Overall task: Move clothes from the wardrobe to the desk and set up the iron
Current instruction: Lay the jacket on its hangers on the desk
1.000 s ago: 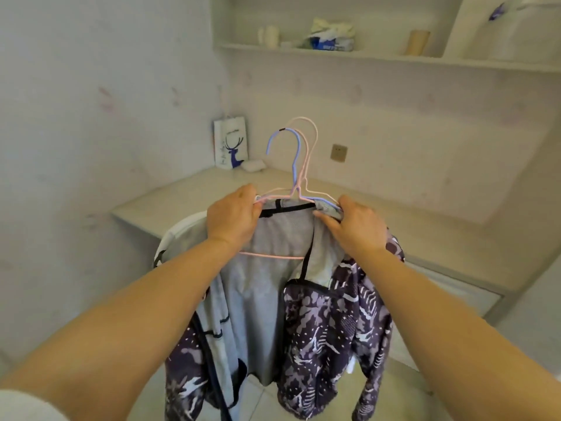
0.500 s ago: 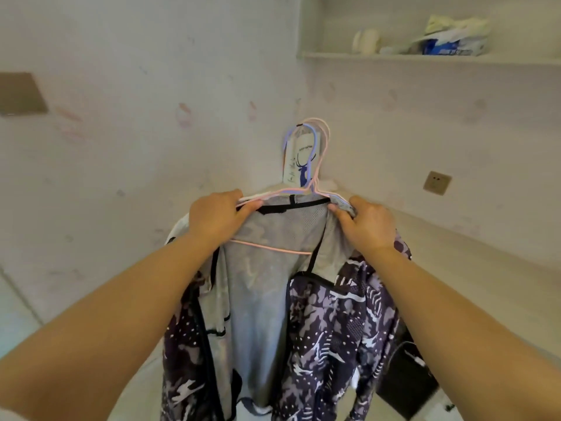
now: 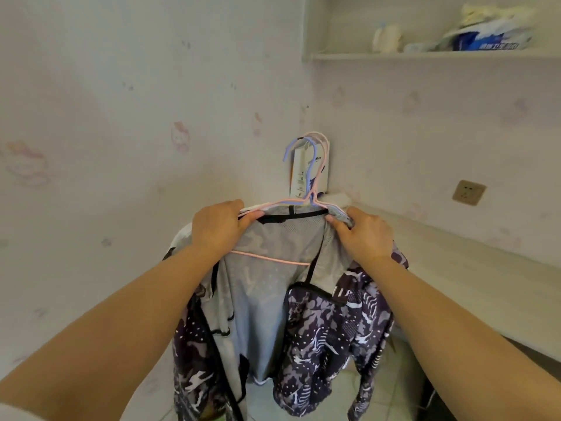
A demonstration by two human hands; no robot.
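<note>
Head view, hands: we are holding the clothes [image 3: 303, 299] up by the shoulders of their hangers [image 3: 306, 177], our left hand [image 3: 217, 229] gripping one end and our right hand [image 3: 362, 235] pinching the other, fingers curled round wire and cloth together.
Head view, place: the clothes are hanging in the air in front of us, near the corner of the counter [image 3: 455, 268] and not yet lying on it.
Head view, feel: the patterned jacket is draping soft and limp, so we are judging it light and floppy; the thin wire hangers are looking springy and slick.
Head view, hold: we are judging the hanger shoulders the best grip, since the cloth could be sliding off otherwise.
Head view, hooks: several hooks are standing bunched together and may be tangling.
</note>
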